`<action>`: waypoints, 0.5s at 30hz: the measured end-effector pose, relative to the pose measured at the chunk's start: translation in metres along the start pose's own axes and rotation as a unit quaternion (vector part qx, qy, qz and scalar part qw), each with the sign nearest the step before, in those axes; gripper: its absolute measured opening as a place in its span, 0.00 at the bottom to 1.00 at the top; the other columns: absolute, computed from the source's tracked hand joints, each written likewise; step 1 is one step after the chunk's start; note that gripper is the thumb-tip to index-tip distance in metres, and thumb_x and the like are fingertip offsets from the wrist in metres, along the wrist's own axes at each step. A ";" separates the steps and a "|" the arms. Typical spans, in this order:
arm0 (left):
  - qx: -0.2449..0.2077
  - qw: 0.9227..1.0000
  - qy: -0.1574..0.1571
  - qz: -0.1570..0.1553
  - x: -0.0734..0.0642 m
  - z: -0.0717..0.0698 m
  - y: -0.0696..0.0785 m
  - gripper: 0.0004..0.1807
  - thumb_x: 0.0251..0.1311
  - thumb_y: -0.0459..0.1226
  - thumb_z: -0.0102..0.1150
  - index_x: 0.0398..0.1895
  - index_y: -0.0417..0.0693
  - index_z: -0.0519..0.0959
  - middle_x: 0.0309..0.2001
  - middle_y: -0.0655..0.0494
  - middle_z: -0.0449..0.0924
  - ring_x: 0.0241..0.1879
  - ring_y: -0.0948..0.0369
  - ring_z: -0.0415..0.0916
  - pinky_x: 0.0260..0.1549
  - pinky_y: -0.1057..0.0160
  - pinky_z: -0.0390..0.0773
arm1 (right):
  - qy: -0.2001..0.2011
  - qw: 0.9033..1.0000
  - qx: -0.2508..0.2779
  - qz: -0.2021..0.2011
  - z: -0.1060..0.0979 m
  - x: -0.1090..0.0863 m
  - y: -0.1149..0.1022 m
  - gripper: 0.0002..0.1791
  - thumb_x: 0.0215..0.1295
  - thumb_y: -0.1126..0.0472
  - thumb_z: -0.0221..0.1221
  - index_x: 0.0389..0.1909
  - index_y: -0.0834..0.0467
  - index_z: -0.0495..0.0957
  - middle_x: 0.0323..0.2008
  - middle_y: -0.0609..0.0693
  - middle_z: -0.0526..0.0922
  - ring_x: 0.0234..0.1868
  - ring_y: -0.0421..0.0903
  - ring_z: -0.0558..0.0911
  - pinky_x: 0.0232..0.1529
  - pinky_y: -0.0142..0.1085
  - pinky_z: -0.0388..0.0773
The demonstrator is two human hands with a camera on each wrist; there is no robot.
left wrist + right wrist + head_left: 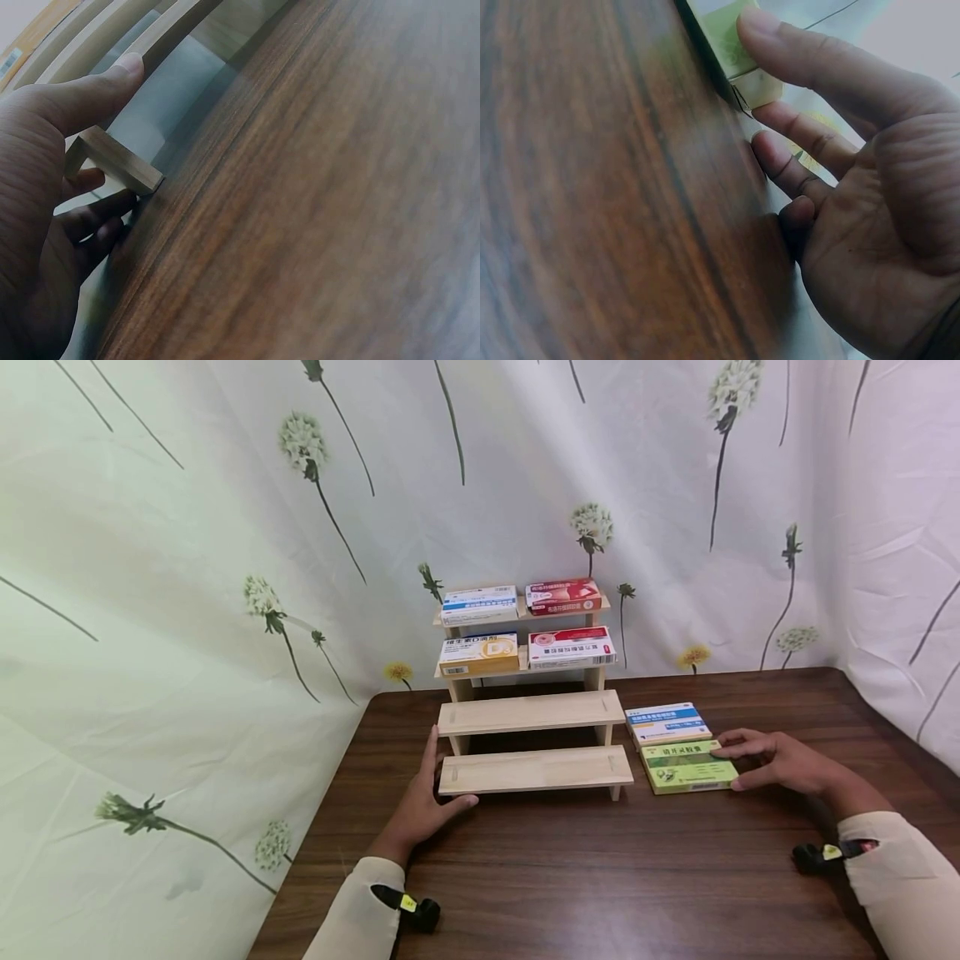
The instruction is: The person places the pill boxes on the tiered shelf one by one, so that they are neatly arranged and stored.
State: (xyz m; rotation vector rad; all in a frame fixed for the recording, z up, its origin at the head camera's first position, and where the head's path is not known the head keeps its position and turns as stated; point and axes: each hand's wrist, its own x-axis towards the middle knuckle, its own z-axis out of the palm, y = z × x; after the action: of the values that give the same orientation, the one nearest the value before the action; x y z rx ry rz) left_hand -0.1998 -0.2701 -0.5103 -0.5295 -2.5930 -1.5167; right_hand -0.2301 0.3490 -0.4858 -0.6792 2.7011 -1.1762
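Observation:
A stepped wooden display rack (pixel 536 770) stands on the table, its two lower steps bare. My left hand (pixel 418 808) grips the rack's left end; the thumb lies along the front edge of the bottom step, and in the left wrist view the fingers (pixel 97 217) curl beside the leg (pixel 124 161). At the right, my right hand (pixel 802 767) pinches the right end of a green medicine box (pixel 690 775) lying flat, thumb at its near corner. Right behind that box lies a blue-and-white medicine box (pixel 667 723).
On the rack's top step sit a white-and-blue box (pixel 478 607) and a red box (pixel 564 597). The step below bears a yellow-and-white box (pixel 478 653) and a white-and-red box (pixel 572 648). A flower-print curtain (pixel 517 485) hangs behind the dark wooden table (pixel 600 877).

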 end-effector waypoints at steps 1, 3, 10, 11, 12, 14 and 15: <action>0.000 1.000 0.000 0.000 0.000 0.000 0.000 0.73 0.63 0.44 0.82 0.90 0.78 0.29 0.82 0.35 0.64 0.75 0.39 0.74 0.73 0.31 0.69 | 0.000 1.000 0.003 -0.001 0.000 0.000 0.000 0.27 0.59 0.59 0.80 0.61 0.54 0.90 0.69 0.61 0.78 0.60 0.14 0.65 0.55 0.22 0.67; 0.000 1.000 0.002 -0.003 0.000 0.000 0.001 0.73 0.63 0.44 0.82 0.90 0.79 0.29 0.82 0.35 0.64 0.75 0.38 0.74 0.73 0.31 0.69 | -0.001 1.000 0.006 -0.002 0.000 0.000 0.000 0.27 0.59 0.59 0.80 0.61 0.55 0.90 0.69 0.58 0.78 0.60 0.14 0.66 0.55 0.21 0.67; 0.003 1.000 0.002 -0.004 -0.001 0.000 0.001 0.73 0.62 0.43 0.82 0.90 0.78 0.29 0.82 0.35 0.65 0.75 0.39 0.75 0.72 0.31 0.70 | 0.000 1.000 0.017 -0.012 -0.001 -0.001 0.002 0.26 0.61 0.60 0.79 0.61 0.55 0.90 0.65 0.35 0.77 0.61 0.15 0.67 0.55 0.21 0.68; 0.002 1.000 0.001 -0.003 -0.001 0.000 0.001 0.73 0.62 0.43 0.82 0.90 0.78 0.29 0.82 0.35 0.65 0.75 0.39 0.75 0.72 0.31 0.70 | 0.000 1.000 0.019 -0.015 -0.001 -0.001 0.003 0.25 0.61 0.61 0.79 0.61 0.55 0.90 0.64 0.33 0.77 0.61 0.15 0.67 0.55 0.21 0.68; 0.002 1.000 0.001 -0.002 -0.001 0.000 0.001 0.73 0.62 0.43 0.82 0.90 0.78 0.29 0.82 0.35 0.65 0.74 0.39 0.75 0.72 0.31 0.70 | 0.000 1.000 0.021 -0.017 -0.001 -0.001 0.003 0.25 0.61 0.61 0.79 0.61 0.55 0.90 0.64 0.30 0.76 0.61 0.15 0.67 0.55 0.21 0.68; 0.000 1.000 0.001 -0.002 -0.001 0.000 0.002 0.73 0.62 0.43 0.82 0.90 0.78 0.29 0.81 0.35 0.65 0.74 0.38 0.75 0.72 0.31 0.70 | 0.000 0.999 0.025 -0.022 -0.001 -0.002 0.003 0.25 0.61 0.62 0.78 0.61 0.56 0.90 0.62 0.26 0.76 0.61 0.15 0.68 0.55 0.21 0.67; -0.002 1.000 0.001 -0.002 -0.001 0.000 0.003 0.73 0.62 0.43 0.82 0.90 0.79 0.29 0.81 0.35 0.65 0.74 0.39 0.75 0.72 0.31 0.70 | 0.001 0.999 0.026 -0.023 -0.001 -0.002 0.003 0.24 0.62 0.62 0.78 0.60 0.56 0.91 0.62 0.25 0.76 0.61 0.15 0.68 0.55 0.21 0.67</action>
State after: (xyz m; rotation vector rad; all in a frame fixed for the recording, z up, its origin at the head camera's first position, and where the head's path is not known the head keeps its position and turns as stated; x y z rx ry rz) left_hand -0.1983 -0.2688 -0.5085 -0.5228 -2.5927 -1.5222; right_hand -0.2299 0.3522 -0.4873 -0.7375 2.6594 -1.2531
